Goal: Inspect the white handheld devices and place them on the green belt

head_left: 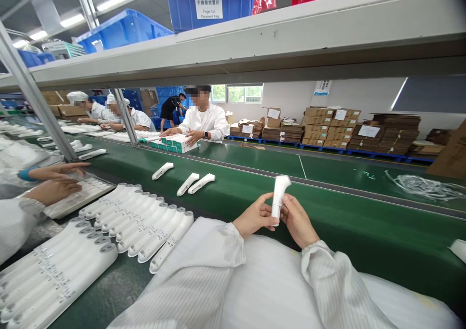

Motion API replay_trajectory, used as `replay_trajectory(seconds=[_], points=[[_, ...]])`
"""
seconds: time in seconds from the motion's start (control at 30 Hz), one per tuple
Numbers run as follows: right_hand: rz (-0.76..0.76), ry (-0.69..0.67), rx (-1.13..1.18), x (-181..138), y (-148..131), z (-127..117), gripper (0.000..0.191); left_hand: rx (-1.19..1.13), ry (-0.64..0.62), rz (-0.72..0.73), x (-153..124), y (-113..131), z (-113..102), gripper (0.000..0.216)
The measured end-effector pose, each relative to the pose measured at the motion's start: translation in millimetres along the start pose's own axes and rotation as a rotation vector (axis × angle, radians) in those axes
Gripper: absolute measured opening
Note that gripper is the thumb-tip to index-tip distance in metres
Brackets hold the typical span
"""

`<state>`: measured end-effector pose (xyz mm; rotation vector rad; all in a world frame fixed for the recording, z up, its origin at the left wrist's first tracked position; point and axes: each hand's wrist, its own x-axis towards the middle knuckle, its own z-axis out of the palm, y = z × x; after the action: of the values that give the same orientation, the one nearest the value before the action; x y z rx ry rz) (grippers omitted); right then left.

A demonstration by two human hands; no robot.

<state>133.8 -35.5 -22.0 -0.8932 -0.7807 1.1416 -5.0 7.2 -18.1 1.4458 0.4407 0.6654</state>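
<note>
Between my two hands is a white forehead thermometer (279, 198), held upright above the green belt with its angled head at the top. The fingers and thumb of my left hand (257, 215) close on the lower part of its handle from the left. My right hand (297, 220) grips it from the right, with fingertips just below the head; some of its fingers are hidden behind the handle. Three similar white thermometers (187, 184) lie on the belt to the left. A long row of white thermometer bodies (145, 222) lies side by side at my left.
White foam or plastic sheeting (269, 275) lies beneath my forearms. A co-worker's hands (54, 188) are over a white tray at the left. Across the belt, another person handles white-and-green boxes (176, 143). A shelf (233, 42) with blue bins spans overhead; a metal post (47, 101) stands left.
</note>
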Motion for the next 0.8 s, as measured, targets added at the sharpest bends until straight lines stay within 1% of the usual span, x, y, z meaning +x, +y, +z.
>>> replay_trajectory(seconds=[0.07, 0.13, 0.2, 0.23, 0.3, 0.37, 0.4, 0.43, 0.47, 0.53, 0.57, 0.6, 0.67, 0.73, 0.8], points=[[0.004, 0.025, -0.018, 1, 3, 0, 0.031, 0.212, 0.056, 0.049, 2, -5, 2, 0.085], [0.040, 0.021, 0.017, 2, 3, 1, 0.032, 0.375, 0.095, 0.077, 4, -7, 3, 0.083], [0.097, 0.014, 0.072, 1, 1, 1, 0.035, 0.474, 0.147, 0.094, 5, -5, -2, 0.071], [0.128, 0.017, 0.097, 0, -2, 1, 0.035, 0.533, 0.197, 0.112, 5, -3, -7, 0.064], [0.182, 0.007, 0.118, -2, -7, 1, 0.035, 0.718, 0.355, 0.157, 4, 4, -23, 0.052], [0.211, -0.036, 0.105, -5, -12, 1, 0.035, 0.969, 0.598, 0.151, 1, 9, -47, 0.049], [0.215, -0.061, 0.096, -6, -14, 1, 0.035, 1.064, 0.719, 0.104, -1, 11, -60, 0.048], [0.216, -0.080, 0.088, -7, -16, 1, 0.036, 1.123, 0.836, 0.025, -4, 13, -73, 0.049], [0.214, -0.094, 0.085, -8, -17, 0, 0.036, 1.153, 0.950, -0.063, -7, 14, -86, 0.050], [0.208, -0.109, 0.091, -9, -17, -1, 0.036, 1.157, 1.123, -0.214, -13, 14, -107, 0.052], [0.203, -0.116, 0.094, -8, -17, -2, 0.037, 1.123, 1.159, -0.283, -16, 14, -114, 0.052], [0.199, -0.124, 0.095, -8, -16, -3, 0.037, 1.073, 1.156, -0.342, -18, 13, -120, 0.050], [0.190, -0.136, 0.095, -8, -15, -4, 0.038, 0.967, 1.098, -0.416, -21, 11, -125, 0.042], [0.191, -0.132, 0.101, -7, -15, -4, 0.037, 0.888, 1.030, -0.429, -21, 10, -126, 0.029], [0.213, -0.112, 0.127, -8, -16, -3, 0.035, 0.825, 0.974, -0.394, -19, 8, -124, 0.018]])
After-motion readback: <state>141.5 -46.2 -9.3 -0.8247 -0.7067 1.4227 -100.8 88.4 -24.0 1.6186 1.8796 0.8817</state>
